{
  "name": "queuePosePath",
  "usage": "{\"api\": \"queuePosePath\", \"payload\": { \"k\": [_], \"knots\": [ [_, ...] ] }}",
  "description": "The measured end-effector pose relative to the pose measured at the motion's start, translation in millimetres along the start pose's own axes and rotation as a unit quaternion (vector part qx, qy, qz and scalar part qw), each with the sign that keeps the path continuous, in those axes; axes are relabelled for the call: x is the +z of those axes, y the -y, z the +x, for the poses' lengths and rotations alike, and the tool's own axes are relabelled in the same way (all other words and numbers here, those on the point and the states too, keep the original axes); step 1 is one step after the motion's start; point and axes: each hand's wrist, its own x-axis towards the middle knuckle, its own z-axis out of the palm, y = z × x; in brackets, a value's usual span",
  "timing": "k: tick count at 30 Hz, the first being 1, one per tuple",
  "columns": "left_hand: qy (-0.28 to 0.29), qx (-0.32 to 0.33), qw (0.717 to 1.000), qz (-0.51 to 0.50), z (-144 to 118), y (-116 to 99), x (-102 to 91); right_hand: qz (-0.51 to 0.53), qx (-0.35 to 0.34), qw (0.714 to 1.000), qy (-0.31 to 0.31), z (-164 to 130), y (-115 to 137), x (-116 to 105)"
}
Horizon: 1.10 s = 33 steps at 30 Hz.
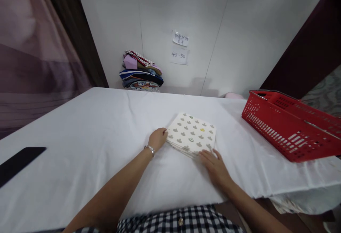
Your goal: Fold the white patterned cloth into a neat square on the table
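Folded cream cloth with small printed motifs (192,134), lying mid-table on the white sheet (87,126), squared between left hand (157,139) flat at its left edge and right hand (214,165) flat at its near corner, neither grasping, red basket (290,126) near at right, bare sheet leftward.

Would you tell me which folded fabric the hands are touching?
The cream patterned folded cloth mid-table, between left hand and right hand; the colourful stack sits by the wall.
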Motion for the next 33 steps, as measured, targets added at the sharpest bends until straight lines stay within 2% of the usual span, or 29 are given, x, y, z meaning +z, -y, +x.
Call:
{"api": "queuePosePath", "payload": {
  "k": [4,7,9,11,14,19,22,29,31,33],
  "knots": [
    [0.047,-0.025,0.997,-0.052,-27.2,-12.1,-1.7,0.055,0.111,0.992,-0.018,-8.3,-44.7,-13.9],
    [0.065,-0.058,0.993,-0.085,-27.3,-16.1,-0.2,0.178,0.204,0.961,-0.06,2.5,-58.3,-20.6],
    [0.064,-0.078,0.989,-0.106,-18.7,-16.7,2.4,0.281,0.282,0.915,-0.066,13.8,-61.0,-26.4],
    [0.063,-0.091,0.986,-0.121,-7.1,-17.4,6.1,0.391,0.343,0.853,-0.041,23.9,-62.1,-33.9],
    [0.071,-0.116,0.982,-0.13,9.1,-20.1,11.9,0.501,0.385,0.775,-0.025,33.9,-64.2,-44.0],
    [0.069,-0.156,0.977,-0.131,22.1,-26.6,15.0,0.496,0.49,0.716,-0.033,47.2,-71.1,-39.2],
    [0.075,-0.172,0.972,-0.142,24.3,-28.5,14.2,0.491,0.506,0.709,-0.026,57.6,-76.5,-27.4],
    [0.084,-0.172,0.969,-0.159,29.0,-15.8,9.6,0.509,0.453,0.732,0.0,60.3,-75.8,-16.2],
    [0.079,-0.166,0.968,-0.169,29.6,-10.1,9.0,0.488,0.438,0.754,0.022,55.5,-73.9,-15.6],
    [0.075,-0.164,0.969,-0.168,29.0,-6.1,9.9,0.411,0.437,0.799,0.042,52.5,-74.2,-15.1]
  ]
}}
